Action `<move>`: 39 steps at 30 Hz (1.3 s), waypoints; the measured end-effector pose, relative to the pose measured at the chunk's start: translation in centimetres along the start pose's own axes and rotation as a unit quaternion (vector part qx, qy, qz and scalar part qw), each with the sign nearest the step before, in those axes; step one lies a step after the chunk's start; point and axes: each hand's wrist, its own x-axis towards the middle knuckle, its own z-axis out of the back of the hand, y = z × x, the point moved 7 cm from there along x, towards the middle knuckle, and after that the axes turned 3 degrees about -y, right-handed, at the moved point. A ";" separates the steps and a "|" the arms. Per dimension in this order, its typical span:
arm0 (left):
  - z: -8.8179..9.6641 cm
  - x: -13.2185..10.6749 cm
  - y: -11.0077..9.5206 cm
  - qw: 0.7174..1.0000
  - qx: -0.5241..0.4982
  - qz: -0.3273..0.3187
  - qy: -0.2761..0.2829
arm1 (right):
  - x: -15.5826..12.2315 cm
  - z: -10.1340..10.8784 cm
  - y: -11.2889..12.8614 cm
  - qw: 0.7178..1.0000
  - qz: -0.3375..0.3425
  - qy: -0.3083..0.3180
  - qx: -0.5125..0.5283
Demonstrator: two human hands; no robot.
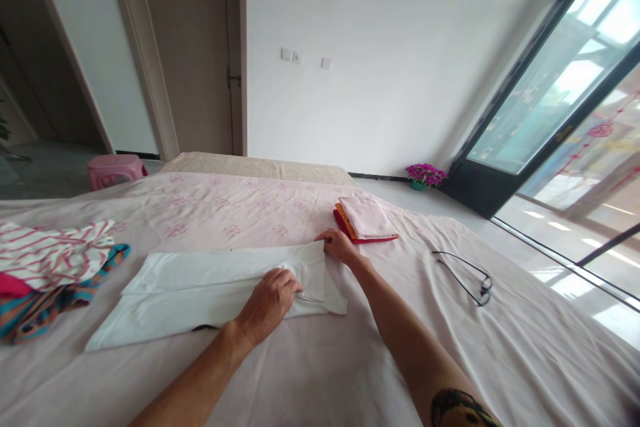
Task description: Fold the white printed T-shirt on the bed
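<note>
A white shirt lies stretched out sideways on the pink bedspread, folded over lengthwise into a long strip. My left hand rests on its right half, with the fingers curled closed on a gathered bit of the cloth. At the shirt's far right corner, my right hand is closed on the edge of the fabric; the fingertips are partly hidden. A small dark patch shows under the shirt's near edge. Just beyond my right hand sits a neat stack of folded cloths, pale pink on top with orange and red below.
Striped clothes lie heaped at the left on the bedspread. Eyeglasses with open temples rest to the right. Past the bed are a pink stool, a pot of purple flowers and a glass door.
</note>
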 end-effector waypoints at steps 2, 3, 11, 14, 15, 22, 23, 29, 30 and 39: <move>0.0 0.2 0.1 1.000 -0.007 0.011 -0.002 | 0.0 0.1 0.1 1.000 0.018 -0.018 0.000; 0.1 0.2 0.2 1.000 -0.011 0.015 -0.001 | 0.0 0.1 0.1 0.999 0.023 -0.029 0.000; 0.2 0.1 0.2 1.000 -0.018 0.014 0.007 | 0.8 -0.2 -1.0 0.999 0.027 -0.034 0.003; 0.2 0.0 0.0 1.000 0.006 0.001 0.009 | 1.0 0.0 -1.2 0.999 0.026 -0.018 -0.002; 0.2 0.0 -0.1 1.000 0.016 -0.004 0.013 | 0.9 0.1 -1.2 1.000 0.022 -0.018 -0.004; 0.5 0.2 -1.9 0.999 0.034 -0.036 0.010 | 0.4 2.2 1.3 0.989 -0.047 -0.098 -0.097; 0.4 0.2 -2.3 0.999 0.028 -0.044 0.012 | 0.3 2.2 2.1 0.986 -0.054 -0.098 -0.120; -0.7 0.3 -3.2 0.997 -0.009 -0.030 0.067 | -0.3 0.2 4.0 0.972 -0.060 -0.024 -0.226; -0.7 0.3 -3.1 0.997 -0.010 -0.028 0.069 | -0.5 -0.1 3.4 0.970 -0.069 -0.012 -0.231; -0.1 0.5 -2.7 0.995 -0.078 -0.026 0.060 | -0.9 0.8 2.3 0.966 -0.085 -0.019 -0.243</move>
